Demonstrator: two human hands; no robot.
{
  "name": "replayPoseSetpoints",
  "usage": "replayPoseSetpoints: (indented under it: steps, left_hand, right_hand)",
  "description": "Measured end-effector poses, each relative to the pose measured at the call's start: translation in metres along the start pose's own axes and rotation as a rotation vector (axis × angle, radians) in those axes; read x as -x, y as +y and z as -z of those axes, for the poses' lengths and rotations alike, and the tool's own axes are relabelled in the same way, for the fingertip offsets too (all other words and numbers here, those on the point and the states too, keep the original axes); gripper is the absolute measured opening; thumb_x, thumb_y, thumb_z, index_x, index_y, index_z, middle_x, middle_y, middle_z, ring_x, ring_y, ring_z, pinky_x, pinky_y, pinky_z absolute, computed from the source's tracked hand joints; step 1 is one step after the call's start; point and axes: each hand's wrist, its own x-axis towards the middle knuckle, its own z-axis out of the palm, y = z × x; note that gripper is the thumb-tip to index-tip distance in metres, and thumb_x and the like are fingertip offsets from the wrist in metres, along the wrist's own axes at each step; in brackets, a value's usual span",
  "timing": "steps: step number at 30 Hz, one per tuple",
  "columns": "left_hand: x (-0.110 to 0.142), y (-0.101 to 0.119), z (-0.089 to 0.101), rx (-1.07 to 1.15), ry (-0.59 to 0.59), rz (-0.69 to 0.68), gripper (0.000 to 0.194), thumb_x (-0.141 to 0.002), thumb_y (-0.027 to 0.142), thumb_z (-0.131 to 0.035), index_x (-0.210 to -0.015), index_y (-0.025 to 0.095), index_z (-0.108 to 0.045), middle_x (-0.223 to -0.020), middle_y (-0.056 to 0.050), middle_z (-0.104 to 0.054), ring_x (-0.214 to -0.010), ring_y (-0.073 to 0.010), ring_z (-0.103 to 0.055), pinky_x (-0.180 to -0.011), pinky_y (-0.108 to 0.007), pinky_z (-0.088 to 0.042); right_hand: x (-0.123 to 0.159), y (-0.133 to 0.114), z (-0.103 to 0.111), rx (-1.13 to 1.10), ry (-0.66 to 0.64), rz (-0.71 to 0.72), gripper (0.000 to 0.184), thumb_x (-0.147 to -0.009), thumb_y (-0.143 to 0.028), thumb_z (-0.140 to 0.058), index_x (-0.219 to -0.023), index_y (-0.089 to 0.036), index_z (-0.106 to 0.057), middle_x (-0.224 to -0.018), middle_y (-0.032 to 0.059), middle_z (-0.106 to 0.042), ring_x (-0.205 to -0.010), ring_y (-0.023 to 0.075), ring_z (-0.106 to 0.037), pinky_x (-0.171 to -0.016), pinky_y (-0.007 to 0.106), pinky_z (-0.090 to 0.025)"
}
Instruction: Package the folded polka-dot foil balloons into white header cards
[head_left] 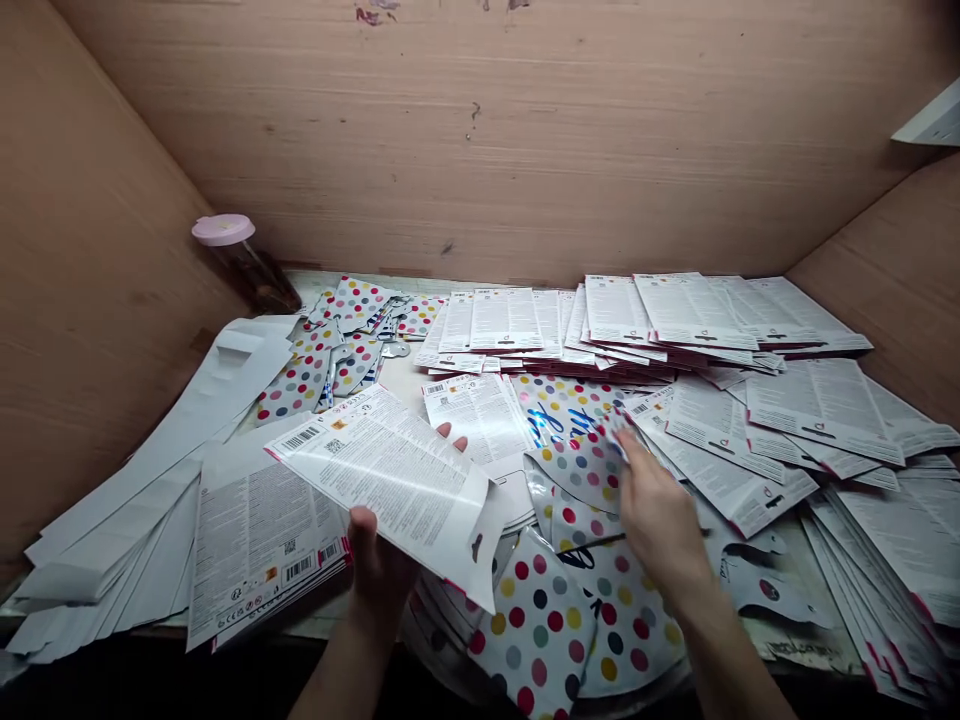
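Left hand (379, 565) holds printed card (382, 480); right hand (660, 510) pinches polka-dot card (581, 465).

Card (382, 480) print too small to read; left hand (379, 565) partly hidden.

A lidded jar (244, 265) stands behind the printed card stacks (690, 310), at left.
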Motion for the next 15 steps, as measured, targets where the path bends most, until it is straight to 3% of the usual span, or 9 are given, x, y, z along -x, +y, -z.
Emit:
replayPoseSetpoints:
  steps: [2, 4, 6, 10, 15]
  left_hand:
    - [-0.007, 0.002, -0.004, 0.06, 0.039, -0.02, 0.106, -0.063, 0.097, -0.023, -0.137, 0.026, -0.049, -0.126, -0.013, -0.062, -0.134, -0.0379, -0.043, -0.101, -0.053, -0.044]
    - [-0.016, 0.005, -0.009, 0.116, 0.043, -0.018, 0.108, -0.064, 0.097, -0.02, -0.139, 0.024, -0.048, -0.127, -0.013, -0.062, -0.132, -0.0376, -0.044, -0.101, -0.051, -0.045]
    - [-0.021, 0.009, -0.013, 0.141, 0.022, 0.006, 0.11, -0.064, 0.097, -0.016, -0.14, 0.024, -0.047, -0.128, -0.012, -0.062, -0.132, -0.0368, -0.045, -0.101, -0.05, -0.045]
    - [-0.017, 0.009, -0.019, 0.207, -0.087, 0.049, 0.113, -0.062, 0.098, -0.018, -0.143, 0.025, -0.044, -0.135, -0.011, -0.058, -0.135, -0.0386, -0.04, -0.103, -0.052, -0.043]
    - [-0.004, -0.004, -0.026, 0.316, -0.249, 0.015, 0.108, -0.066, 0.092, -0.041, -0.149, 0.024, -0.033, -0.147, -0.01, -0.046, -0.141, -0.0403, -0.029, -0.113, -0.054, -0.03]
  right_hand:
    - [0.021, -0.014, 0.023, -0.161, 0.049, 0.297, 0.06, -0.094, -0.012, -0.037, -0.152, -0.022, -0.03, -0.149, 0.0092, -0.044, -0.135, 0.0267, -0.046, -0.11, 0.049, -0.042]
    - [0.042, -0.032, 0.039, -0.292, -0.025, 0.607, 0.065, -0.092, -0.01, -0.039, -0.154, -0.026, -0.023, -0.151, 0.0048, -0.04, -0.139, 0.0259, -0.04, -0.113, 0.047, -0.039]
    - [0.057, -0.049, 0.046, -0.338, -0.137, 0.769, 0.063, -0.093, -0.01, -0.038, -0.153, -0.023, -0.025, -0.149, 0.0059, -0.043, -0.141, 0.0281, -0.035, -0.113, 0.046, -0.039]
    - [0.062, -0.067, 0.034, -0.253, -0.162, 0.731, 0.063, -0.092, -0.006, -0.038, -0.152, -0.02, -0.027, -0.148, 0.0096, -0.043, -0.142, 0.0326, -0.032, -0.107, 0.053, -0.043]
    - [0.05, -0.094, 0.007, -0.082, 0.002, 0.774, 0.051, -0.088, 0.001, -0.034, -0.137, 0.004, -0.046, -0.139, 0.0273, -0.05, -0.135, 0.039, -0.042, -0.098, 0.054, -0.052]
